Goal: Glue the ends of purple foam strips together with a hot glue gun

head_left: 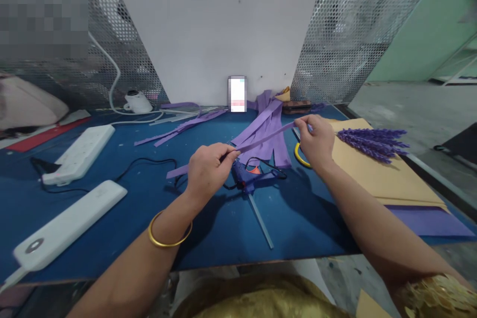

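One purple strip (267, 138) in two hands (208, 169) (318, 141)

Upright at the back, a lit smartphone (237, 94) before a white board (219, 35), perforated metal sheeting (337, 25) behind. At left, a white power strip (82, 154), a long white bar (74, 223) with a round button (35, 245), a red sheet (48, 134) near a pinkish bag (28, 102).

blue counter (149, 228), white plastic power strip (87, 146) and long white plastic bar (72, 223) at left, flat purple strips (268, 115) toward the back, dark-blue glue gun (246, 178) mid-counter, flat tan sheets (395, 181) over a purple sheet (432, 222) at right
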A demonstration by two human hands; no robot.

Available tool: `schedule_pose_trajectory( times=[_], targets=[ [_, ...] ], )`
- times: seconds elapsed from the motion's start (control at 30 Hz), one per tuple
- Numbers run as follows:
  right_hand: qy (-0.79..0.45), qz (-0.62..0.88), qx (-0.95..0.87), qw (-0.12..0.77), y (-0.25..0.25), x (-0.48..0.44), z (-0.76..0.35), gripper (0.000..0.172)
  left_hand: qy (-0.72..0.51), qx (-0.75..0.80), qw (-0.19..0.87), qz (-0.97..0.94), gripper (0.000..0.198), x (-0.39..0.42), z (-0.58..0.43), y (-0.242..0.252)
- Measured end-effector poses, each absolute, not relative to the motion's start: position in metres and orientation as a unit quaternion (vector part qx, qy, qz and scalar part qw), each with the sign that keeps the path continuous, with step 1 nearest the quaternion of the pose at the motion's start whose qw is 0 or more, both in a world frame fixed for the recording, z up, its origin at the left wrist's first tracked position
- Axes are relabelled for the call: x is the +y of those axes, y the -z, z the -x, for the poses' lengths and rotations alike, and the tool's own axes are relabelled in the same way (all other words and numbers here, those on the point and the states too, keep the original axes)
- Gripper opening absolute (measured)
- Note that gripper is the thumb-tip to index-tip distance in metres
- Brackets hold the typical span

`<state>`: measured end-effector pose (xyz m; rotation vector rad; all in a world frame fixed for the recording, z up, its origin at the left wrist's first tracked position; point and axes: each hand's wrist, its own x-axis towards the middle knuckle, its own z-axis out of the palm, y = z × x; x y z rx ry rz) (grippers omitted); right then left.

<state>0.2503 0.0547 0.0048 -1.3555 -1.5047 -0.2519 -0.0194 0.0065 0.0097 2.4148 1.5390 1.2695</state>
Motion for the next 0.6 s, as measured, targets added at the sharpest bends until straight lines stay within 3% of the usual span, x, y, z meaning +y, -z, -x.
schedule_pose_trajectory(
  times=[0.1,0.27,0.4,0.6],
  targets=[
    [0.246,0.47,-0.708,0.466,-0.007,0.039,-0.237,0.029,-0.41,0.465,-0.003,-0.784,0.016,0.003,0.017,-0.009],
    [0.255,0.316,-0.848,0.34,-0.004,0.012,-0.207,0.024,-0.397,0.396,0.009,-0.828,0.018,-0.002,0.014,-0.007],
    [0.242,0.338,-0.858,0.303,-0.003,0.019,-0.212,0.036,-0.382,0.392,-0.002,-0.837,0.022,0.0,0.016,-0.008],
    [0.244,0.427,-0.803,0.336,-0.01,0.05,-0.252,0.033,-0.39,0.483,0.007,-0.784,0.017,0.014,0.031,-0.016]
  ],
)
